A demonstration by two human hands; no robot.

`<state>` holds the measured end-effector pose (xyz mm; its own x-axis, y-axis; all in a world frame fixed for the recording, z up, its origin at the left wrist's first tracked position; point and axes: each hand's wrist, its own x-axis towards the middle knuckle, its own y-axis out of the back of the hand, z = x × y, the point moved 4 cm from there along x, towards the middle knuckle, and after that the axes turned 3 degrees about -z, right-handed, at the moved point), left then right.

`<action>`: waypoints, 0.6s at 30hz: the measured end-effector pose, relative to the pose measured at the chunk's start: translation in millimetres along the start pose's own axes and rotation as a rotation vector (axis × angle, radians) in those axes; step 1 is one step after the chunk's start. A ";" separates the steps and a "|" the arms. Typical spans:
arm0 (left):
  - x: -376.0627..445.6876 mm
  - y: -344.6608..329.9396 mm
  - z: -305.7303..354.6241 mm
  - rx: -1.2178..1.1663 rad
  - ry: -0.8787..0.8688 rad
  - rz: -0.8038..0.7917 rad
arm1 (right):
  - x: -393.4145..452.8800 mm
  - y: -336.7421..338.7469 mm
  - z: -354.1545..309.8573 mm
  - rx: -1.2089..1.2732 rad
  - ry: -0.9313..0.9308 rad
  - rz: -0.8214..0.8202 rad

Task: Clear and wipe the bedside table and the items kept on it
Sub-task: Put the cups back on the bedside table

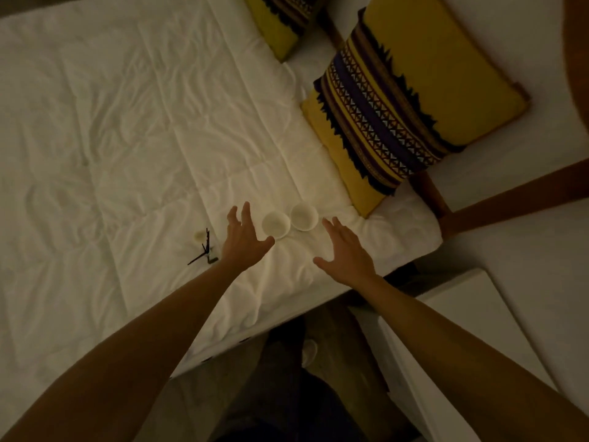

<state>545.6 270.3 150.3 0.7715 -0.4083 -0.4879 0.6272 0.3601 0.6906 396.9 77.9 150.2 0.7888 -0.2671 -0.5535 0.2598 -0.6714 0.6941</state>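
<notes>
While both hands hover with fingers spread and holding nothing, left hand (243, 239) and right hand (345, 253) flank two small white bowls (289, 221) set side by side on the bed (127, 138), beside the white bedside table (462, 314). Bowls: likely light, rigid, breakable, unsteady on soft bedding; grip by rim or outer wall.

One head-worn wide-angle view looks steeply down from above the bed's (127, 138) near edge. It faces across the quilt toward the pillows (414, 100) at upper right. Both forearms reach in from the bottom corners; the table (462, 314) sits at lower right.
</notes>
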 end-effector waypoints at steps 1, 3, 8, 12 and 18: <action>9.7 -7.5 -1.2 -0.021 0.042 -0.002 | 13.6 1.0 1.2 -0.010 0.009 -0.001; 28.8 -25.2 -4.5 -0.054 0.123 -0.013 | 42.3 1.2 3.5 -0.027 0.029 -0.018; 73.3 -77.9 -11.4 -0.056 0.246 -0.032 | 115.5 -13.3 14.1 -0.112 0.058 -0.095; 97.2 -106.7 -19.8 -0.020 0.320 -0.039 | 161.7 -34.9 19.6 -0.151 0.108 -0.207; 116.6 -118.7 -20.8 -0.051 0.339 0.020 | 191.8 -51.0 25.2 -0.031 0.191 -0.174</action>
<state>563.3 197.4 0.3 0.7698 -0.1018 -0.6301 0.6096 0.4098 0.6786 520.8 43.5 -3.0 0.8208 -0.0116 -0.5711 0.4159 -0.6732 0.6114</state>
